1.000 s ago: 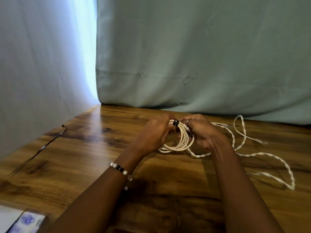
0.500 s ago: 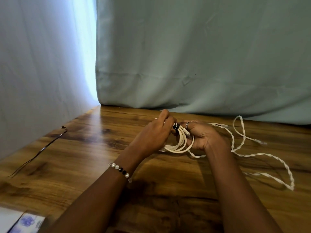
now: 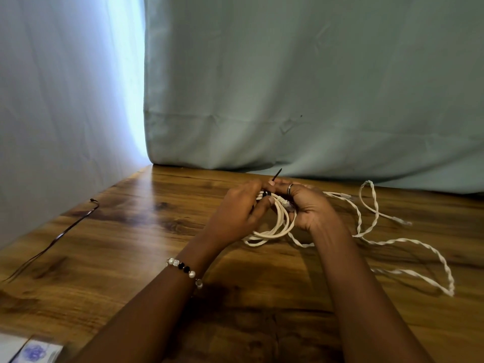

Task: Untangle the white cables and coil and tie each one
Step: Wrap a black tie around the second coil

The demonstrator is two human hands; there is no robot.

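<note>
Centre of the table (image 3: 157, 244), toward the far edge: the coil (image 3: 272, 226) of white cable is up between both hands, its lower loops brushing the wood. A black tie (image 3: 267, 193) wraps the top of the coil, and its thin tail (image 3: 277, 174) pokes up and away toward the curtain (image 3: 314, 87). The left hand (image 3: 241, 210) curls around the coil from the left, thumb pressed on the strands just under the tie. The right hand (image 3: 306, 205), ring on one finger, grips the coil's right side, fingertips pinching at the tie. To the right, the twisted cable (image 3: 408, 241) sprawls loose in open loops, running out toward the right edge, one plug end (image 3: 400, 221) lying flat. Plenty of bare wood on the left; only a thin dark wire (image 3: 60, 234) runs along by the left curtain. Beaded bracelet (image 3: 183, 268) on the left wrist. Near left corner, a printed packet (image 3: 34, 353) sits at the table's edge.
</note>
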